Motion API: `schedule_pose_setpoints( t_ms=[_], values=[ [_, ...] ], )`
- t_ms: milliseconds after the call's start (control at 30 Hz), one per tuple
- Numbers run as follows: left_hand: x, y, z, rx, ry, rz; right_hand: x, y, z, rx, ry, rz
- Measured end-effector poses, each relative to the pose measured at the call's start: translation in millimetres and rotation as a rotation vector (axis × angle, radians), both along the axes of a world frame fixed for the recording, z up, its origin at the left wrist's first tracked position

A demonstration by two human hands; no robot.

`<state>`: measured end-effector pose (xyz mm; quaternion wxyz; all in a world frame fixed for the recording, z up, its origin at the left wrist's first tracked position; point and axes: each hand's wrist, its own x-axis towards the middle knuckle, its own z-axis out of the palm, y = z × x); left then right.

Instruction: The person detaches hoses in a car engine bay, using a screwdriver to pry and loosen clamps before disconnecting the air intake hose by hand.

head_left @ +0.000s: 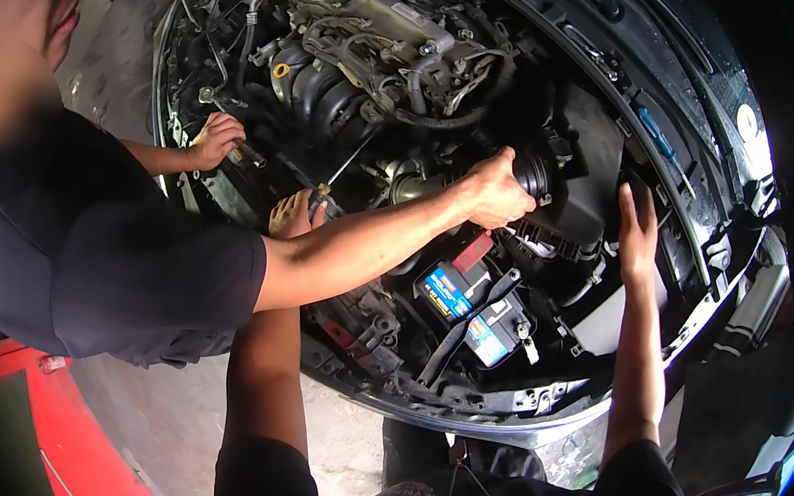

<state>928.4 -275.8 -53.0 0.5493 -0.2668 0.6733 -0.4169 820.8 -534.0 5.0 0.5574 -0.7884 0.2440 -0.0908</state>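
Note:
My left hand [293, 216] is at the front of the engine bay, its fingers closed around the near end of a screwdriver [346, 165] with a thin metal shaft. That shaft points up and right toward the engine [378, 25]; the co-worker's forearm partly covers my wrist. On the right, my right hand [638, 221] lies against the far side of the black air filter box [590, 152], fingers stretched out and fingertips partly in shadow. Between my hands, a co-worker's hand [500, 189] grips the black ribbed intake hose [532, 175] beside the box.
The co-worker's other hand [217, 141] is at the front left, by a metal tool [249, 155]. A battery [463, 289] with a red terminal cover sits below the hose. A blue-handled screwdriver [658, 133] lies along the right edge. A red cabinet [91, 439] stands lower left.

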Motion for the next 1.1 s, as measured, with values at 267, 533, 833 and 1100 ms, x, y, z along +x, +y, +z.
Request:
schedule_pose_setpoints(
  t_ms=[267, 533, 833, 1100],
  values=[
    [-57, 136, 12, -0.352, 0.417, 0.845, 72, 145, 81, -0.580, -0.205, 0.855],
    [-110, 301, -97, -1.762, 1.313, 1.363, 137, 241, -63, -0.804, 0.341, 1.234],
    [-120, 288, -108, -1.804, 1.318, 1.435, 136, 250, -123, -0.721, 0.494, 0.898],
    [-122, 294, -121, -1.862, 1.247, 1.288, 130, 265, -102, -0.778, 0.645, 0.944]
  ],
)
